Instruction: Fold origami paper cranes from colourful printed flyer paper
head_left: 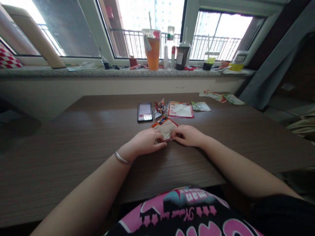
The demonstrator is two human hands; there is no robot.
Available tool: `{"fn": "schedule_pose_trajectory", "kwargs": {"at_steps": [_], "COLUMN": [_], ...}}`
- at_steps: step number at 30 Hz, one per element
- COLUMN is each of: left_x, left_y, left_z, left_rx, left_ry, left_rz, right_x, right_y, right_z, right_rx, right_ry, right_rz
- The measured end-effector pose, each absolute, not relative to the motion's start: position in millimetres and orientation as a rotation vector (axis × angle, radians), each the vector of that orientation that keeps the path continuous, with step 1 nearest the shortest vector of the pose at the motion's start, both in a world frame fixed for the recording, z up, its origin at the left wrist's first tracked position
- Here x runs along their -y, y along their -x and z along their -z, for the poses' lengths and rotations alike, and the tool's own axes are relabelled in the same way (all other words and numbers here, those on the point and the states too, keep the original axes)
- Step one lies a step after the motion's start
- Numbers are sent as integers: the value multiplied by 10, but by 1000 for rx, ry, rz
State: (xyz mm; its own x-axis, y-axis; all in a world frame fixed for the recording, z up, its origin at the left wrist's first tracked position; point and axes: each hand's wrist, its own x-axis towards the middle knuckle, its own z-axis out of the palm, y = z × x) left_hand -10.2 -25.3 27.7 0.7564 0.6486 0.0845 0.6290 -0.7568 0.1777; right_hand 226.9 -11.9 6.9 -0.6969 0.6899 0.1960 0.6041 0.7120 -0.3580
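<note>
My left grip [147, 141] pinches the near edge of the card [166, 128] and my right grip [188, 135] its right corner, on the tabletop [103, 131], nearer than the phone [145, 112] and the stack [180, 110].

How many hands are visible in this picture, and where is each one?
2. The left hand is at the left and near side of the nearest paper; the right hand is at its right side. No other hand shows.
</note>
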Motion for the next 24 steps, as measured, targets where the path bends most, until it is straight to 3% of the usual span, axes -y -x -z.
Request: {"fn": "schedule_pose_trajectory", "kwargs": {"at_steps": [14,24], "left_x": [194,169], "left_y": [51,20], "left_z": [-213,-151], "left_rx": [-1396,-1521], "left_ry": [-2628,-2590], "left_rz": [-260,-251], "right_x": [139,103], "right_y": [-2256,-2277], "right_z": [-71,-22], "right_rx": [2513,2553], "right_ry": [1054,1094], "right_rz": [-504,-388]}}
